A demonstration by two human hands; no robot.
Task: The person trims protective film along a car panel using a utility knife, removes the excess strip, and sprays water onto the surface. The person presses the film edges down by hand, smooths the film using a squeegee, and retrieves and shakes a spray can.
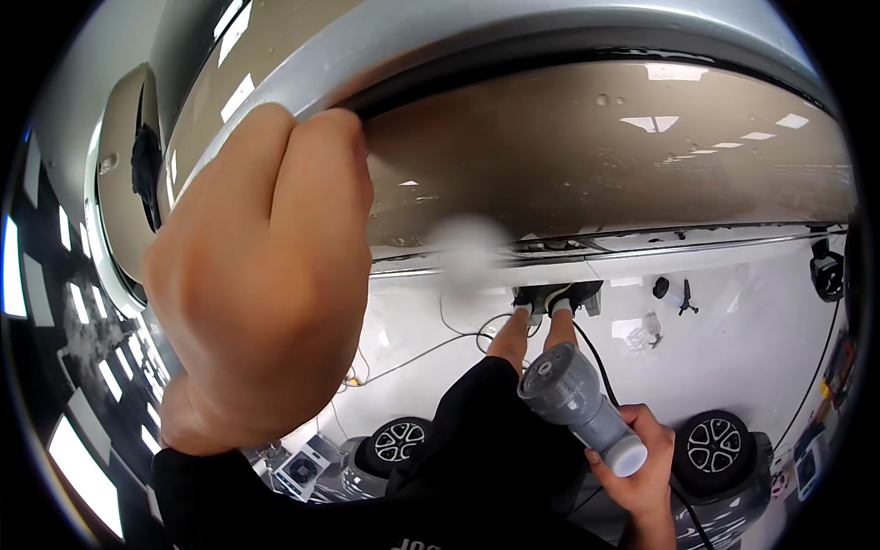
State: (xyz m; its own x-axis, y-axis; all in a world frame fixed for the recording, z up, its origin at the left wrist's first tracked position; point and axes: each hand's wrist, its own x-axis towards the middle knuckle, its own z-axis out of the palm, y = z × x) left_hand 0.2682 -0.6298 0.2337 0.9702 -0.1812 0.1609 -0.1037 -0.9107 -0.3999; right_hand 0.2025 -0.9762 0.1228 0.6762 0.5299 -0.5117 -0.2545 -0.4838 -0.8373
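We have our right hand (642, 490) wrapped around a tool (591, 423) at the near right, fingers and thumb clamped on its grey body by the white cap (627, 456), while its round see-through head (555, 380) tilts away to the far left. Our left hand (261, 266) is raised at the left, close to the eye, knuckles bent and the two visible fingers together; their tips are turned from us, so we cannot tell whether they grip anything or touch the car. Beyond our hands the bronze panel (587, 151) of that car stretches across the far side, dotted with drops and carrying bright reflections. A grey edge (440, 46) curves along its far side, with a black strip (513, 64) between the two. A pale blur (469, 252) covers part of the panel's near edge, and we cannot tell what it is. Below, our legs (513, 344) stand on the white floor (422, 371), with a thin cable (411, 355) running off to the left of them and a black cord (598, 359) passing behind the tool. Small black items (686, 296) and a clear crumpled piece (646, 330) lie on the floor to the right. Nearest us are a left wheel (398, 444) and a right wheel (714, 447), both spoked.
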